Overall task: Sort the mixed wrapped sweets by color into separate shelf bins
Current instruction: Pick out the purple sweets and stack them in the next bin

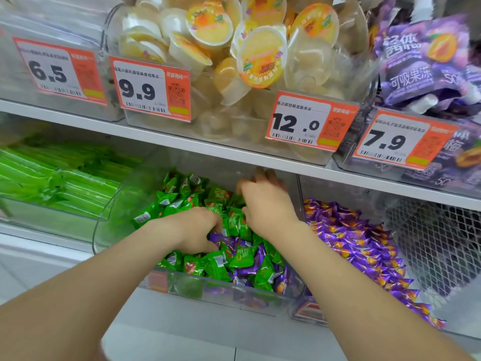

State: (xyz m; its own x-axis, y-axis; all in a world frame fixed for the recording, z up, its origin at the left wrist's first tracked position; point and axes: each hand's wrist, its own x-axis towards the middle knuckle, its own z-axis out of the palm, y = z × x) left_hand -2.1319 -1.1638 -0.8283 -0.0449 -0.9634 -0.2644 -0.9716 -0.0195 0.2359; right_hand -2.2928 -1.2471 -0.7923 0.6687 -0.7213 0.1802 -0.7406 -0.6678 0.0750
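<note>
centre of the frame: two bare hands reach into a clear middle bin (112, 225) of green sweets (239, 259), with stray purple sweets (234, 242) mixed in near its front. the left hand (195, 227) digs curled fingers among the strays; i cannot tell if its grip holds one. the right hand (265, 201) lies further back, grip apart. the right bin (338, 188) holds purple only. sorting looks partly done.
</note>
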